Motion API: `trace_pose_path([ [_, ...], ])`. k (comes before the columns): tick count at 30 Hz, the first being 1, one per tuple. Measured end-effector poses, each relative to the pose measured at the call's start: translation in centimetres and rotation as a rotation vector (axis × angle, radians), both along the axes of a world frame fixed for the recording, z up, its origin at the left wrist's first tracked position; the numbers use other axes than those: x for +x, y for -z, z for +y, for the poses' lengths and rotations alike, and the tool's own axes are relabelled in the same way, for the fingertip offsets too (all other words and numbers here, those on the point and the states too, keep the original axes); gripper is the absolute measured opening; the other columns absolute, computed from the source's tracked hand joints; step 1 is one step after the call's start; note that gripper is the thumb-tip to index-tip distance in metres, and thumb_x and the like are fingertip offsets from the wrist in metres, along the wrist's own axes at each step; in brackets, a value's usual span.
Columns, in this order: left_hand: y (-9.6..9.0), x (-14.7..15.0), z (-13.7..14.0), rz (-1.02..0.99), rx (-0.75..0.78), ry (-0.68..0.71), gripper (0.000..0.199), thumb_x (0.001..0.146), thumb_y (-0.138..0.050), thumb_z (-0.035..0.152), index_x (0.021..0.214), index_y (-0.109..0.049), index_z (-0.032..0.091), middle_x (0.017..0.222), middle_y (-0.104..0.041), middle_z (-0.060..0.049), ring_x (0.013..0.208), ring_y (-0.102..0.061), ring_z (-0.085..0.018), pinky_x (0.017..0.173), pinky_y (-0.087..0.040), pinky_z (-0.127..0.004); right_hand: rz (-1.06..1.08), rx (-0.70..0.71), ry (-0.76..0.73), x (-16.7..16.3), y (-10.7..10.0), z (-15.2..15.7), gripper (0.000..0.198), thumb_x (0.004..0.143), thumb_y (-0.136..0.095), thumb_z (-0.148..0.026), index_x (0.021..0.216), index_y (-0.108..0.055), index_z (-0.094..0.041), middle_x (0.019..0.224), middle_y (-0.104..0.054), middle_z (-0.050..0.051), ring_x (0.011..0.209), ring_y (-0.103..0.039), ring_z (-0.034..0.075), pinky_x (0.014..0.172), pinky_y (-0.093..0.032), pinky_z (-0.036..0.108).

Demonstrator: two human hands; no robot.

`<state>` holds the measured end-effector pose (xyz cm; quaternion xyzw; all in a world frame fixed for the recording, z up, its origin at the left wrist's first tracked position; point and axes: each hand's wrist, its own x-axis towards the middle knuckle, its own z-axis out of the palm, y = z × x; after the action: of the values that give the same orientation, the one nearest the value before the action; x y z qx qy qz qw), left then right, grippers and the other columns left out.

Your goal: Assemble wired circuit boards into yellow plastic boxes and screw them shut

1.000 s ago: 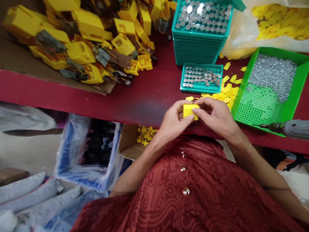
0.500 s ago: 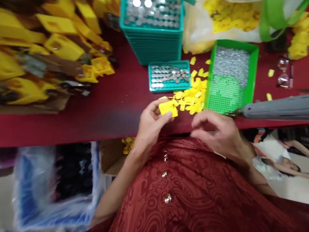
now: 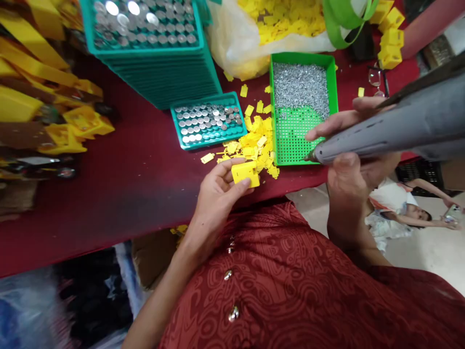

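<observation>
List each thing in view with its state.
Yellow plastic box: held in the left hand
Grey cylindrical driver: within the right hand, grip firmness unclear
Green rectangular plastic tray: open, partly covered with silver screws
Single teal plastic tray: partly filled with silver discs
Teal plastic trays: stacked, discs in the topmost
Translucent plastic bag: open, holding yellow pieces
Flat yellow plastic tabs: scattered loose

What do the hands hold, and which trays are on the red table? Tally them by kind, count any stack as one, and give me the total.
Yellow part in the left hand: 1
Grey tool in the right hand: 1
Green tray: 1
Single teal tray: 1
Stack of teal trays: 1
Total: 5
</observation>
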<state>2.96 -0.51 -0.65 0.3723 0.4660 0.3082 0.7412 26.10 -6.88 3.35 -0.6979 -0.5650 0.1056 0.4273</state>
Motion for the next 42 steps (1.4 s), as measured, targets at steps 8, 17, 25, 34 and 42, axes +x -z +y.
trace_pose_path([
  [8, 0.0, 0.0, 0.0, 0.049, 0.019, 0.009, 0.055, 0.073, -0.1, 0.035, 0.118, -0.072, 0.021, 0.107, -0.084, -0.007, 0.088, -0.082, -0.019, 0.072, -0.069, -0.025, 0.147, 0.383, 0.071, 2.7, 1.7, 3.1, 0.062, 0.098, -0.057, -0.083, 0.124, -0.045, -0.029, 0.089, -0.059, 0.001, 0.062, -0.059, 0.015, 0.059, -0.051, 0.034],
  [17, -0.4, 0.3, 0.0, 0.053, -0.017, -0.026, 0.055, 0.071, -0.101, 0.032, 0.116, -0.073, 0.02, 0.106, -0.084, -0.006, 0.088, -0.082, -0.018, 0.071, -0.069, -0.023, 0.102, 0.204, 0.225, 2.6, 2.3, 4.2, 0.047, 0.109, -0.035, -0.067, 0.137, -0.029, -0.031, 0.099, -0.065, 0.007, 0.073, -0.06, 0.022, 0.075, -0.051, 0.04],
  [25, -0.6, 0.4, 0.3, 0.063, 0.016, -0.024, 0.052, 0.072, -0.1, 0.034, 0.114, -0.073, 0.021, 0.104, -0.085, -0.006, 0.089, -0.082, -0.019, 0.07, -0.07, -0.024, 0.031, 0.278, 0.207, 2.6, 2.8, 4.5, 0.06, 0.103, -0.033, -0.087, 0.122, -0.028, -0.031, 0.087, -0.056, 0.001, 0.061, -0.05, 0.017, 0.064, -0.05, 0.036],
  [34, -0.4, 0.3, 0.4, 0.059, 0.02, -0.024, 0.052, 0.072, -0.101, 0.034, 0.115, -0.074, 0.021, 0.107, -0.085, -0.007, 0.088, -0.082, -0.02, 0.07, -0.07, -0.025, 0.143, 0.38, 0.141, 2.7, 3.1, 4.8, 0.051, 0.103, -0.051, -0.078, 0.12, -0.037, -0.032, 0.087, -0.059, 0.0, 0.061, -0.051, 0.017, 0.062, -0.051, 0.037],
  [42, -0.8, 0.3, 0.4, 0.018, -0.018, -0.041, 0.052, 0.071, -0.102, 0.041, 0.112, -0.076, 0.021, 0.109, -0.084, -0.007, 0.088, -0.081, -0.018, 0.071, -0.07, -0.024, 0.042, 0.339, 0.183, 2.7, 2.6, 4.6, 0.055, 0.105, -0.038, -0.083, 0.12, -0.03, -0.031, 0.086, -0.056, 0.0, 0.061, -0.049, 0.015, 0.062, -0.053, 0.035],
])
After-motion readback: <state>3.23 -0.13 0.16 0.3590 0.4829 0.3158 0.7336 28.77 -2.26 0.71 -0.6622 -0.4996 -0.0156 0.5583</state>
